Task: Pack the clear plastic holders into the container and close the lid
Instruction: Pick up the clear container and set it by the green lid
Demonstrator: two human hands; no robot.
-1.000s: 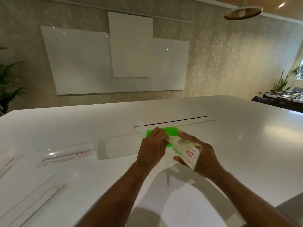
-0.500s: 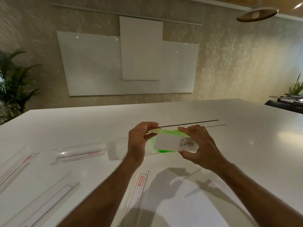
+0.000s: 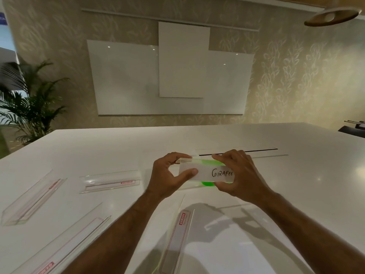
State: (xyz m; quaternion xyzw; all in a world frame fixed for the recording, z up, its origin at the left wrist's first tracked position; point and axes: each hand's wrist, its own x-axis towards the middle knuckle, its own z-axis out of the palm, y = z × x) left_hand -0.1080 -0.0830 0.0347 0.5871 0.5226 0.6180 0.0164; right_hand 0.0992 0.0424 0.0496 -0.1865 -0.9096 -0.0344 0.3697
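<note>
1. Gripping from both ends, the left hand and right hand hold a clear holder with a white card reading "GIRAFEE" above the counter.
2. Something green shows behind the card; whether it belongs to the container is unclear.
3. Four more clear holders lie on the counter: one left of the hands, one at the far left, one near the left forearm, one between the forearms.
4. Packing looks barely begun, in my judgement; no lid is clearly visible.
5. Next, this holder needs lowering flat into the container, then the loose ones gathered.
</note>
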